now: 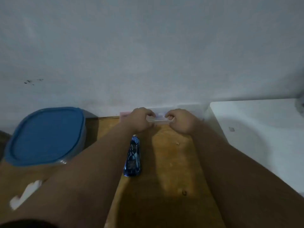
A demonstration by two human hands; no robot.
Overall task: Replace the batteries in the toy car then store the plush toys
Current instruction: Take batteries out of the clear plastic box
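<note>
A shiny blue toy car (132,157) lies on the wooden table (164,178), nose pointing away from me, just beside my left forearm. At the table's far edge by the wall, both hands hold a small clear plastic case (159,120). My left hand (139,120) grips its left end with curled fingers. My right hand (180,120) grips its right end the same way. What the case holds is too blurred to tell. No plush toys are in view.
A clear container with a blue lid (46,135) stands at the left. A white object (24,194) lies at the near left, partly under my arm. A white surface (256,137) borders the table on the right. The wall (148,55) rises directly behind.
</note>
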